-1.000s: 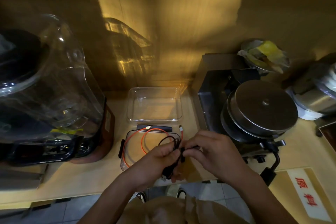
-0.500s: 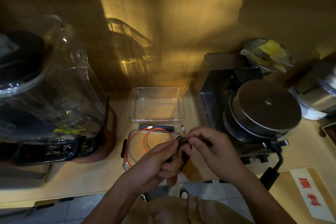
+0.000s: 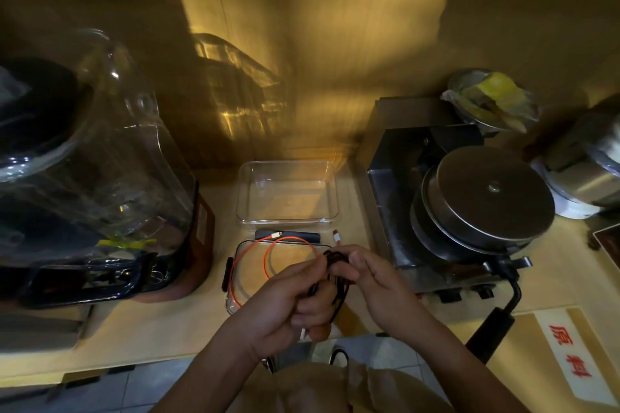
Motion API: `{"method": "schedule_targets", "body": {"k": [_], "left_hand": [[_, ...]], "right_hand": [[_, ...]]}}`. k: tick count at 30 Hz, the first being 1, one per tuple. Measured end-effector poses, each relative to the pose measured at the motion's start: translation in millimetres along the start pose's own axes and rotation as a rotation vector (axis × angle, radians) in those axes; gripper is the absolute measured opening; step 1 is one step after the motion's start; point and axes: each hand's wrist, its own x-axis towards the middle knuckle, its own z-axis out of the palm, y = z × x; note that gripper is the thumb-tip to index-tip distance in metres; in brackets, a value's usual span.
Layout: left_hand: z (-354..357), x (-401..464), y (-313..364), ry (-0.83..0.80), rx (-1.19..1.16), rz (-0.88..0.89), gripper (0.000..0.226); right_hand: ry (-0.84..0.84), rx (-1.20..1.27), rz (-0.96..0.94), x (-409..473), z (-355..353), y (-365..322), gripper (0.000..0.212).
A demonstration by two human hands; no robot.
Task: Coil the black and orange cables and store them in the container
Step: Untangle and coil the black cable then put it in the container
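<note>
Pinching bunched black cable (image 3: 339,275), both hands' fingers (image 3: 349,260); orange cable (image 3: 268,253) looped loose.

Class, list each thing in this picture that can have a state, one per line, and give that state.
Black cable: partly coiled, held between both hands.
Left hand: grips the black coil.
Right hand: pinches the cable's top.
Orange cable: loose, uncoiled, lying on the lid.
Clear container: open, nothing inside.
Lid: off, flat on the counter in front of the container.
Round metal lid: closed on the appliance.
</note>
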Motion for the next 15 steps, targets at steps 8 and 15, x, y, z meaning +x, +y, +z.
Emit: {"method": "schedule_targets", "body": {"k": [8,15], "left_hand": [[12,11,-2,0.313,-0.037,0.113,0.035],[3,19,-5,0.551,-0.096,0.239,0.036]], "right_hand": [[0.290,-0.220,0.127,-4,-3,7,0.035],[0.285,-0.284,-0.099,-17,10,-16,0.012]]}}
